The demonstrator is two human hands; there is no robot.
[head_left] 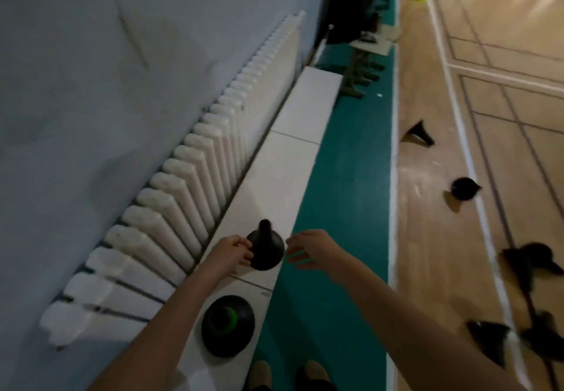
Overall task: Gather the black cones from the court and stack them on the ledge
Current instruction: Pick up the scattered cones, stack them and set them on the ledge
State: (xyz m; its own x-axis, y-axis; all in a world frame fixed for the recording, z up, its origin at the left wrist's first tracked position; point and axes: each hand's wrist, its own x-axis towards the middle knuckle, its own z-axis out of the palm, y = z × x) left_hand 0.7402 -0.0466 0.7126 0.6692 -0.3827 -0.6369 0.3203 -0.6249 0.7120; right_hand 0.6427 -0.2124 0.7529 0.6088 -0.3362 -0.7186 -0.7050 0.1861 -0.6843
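Ledge (pixel 305 107): near cone (pixel 227 325), far cone (pixel 265 247) up.
Left hand (pixel 232 250): fingers pinch far cone.
Right hand (pixel 311 250): fingers apart, empty.
Court (pixel 442 55): several cones (pixel 464 189) left — early.

Both arms reach forward; left hand (pixel 233 252) pinches a cone (pixel 266 250), right hand (pixel 309 248) hovers with fingers spread.

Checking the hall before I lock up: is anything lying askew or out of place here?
Yes. On the wooden court, black cones lie on their sides: a far cone, a nearer cone, more blurred at the right edge. On the ledge, the left hand grips an upright cone, unstacked from the green-marked cone.
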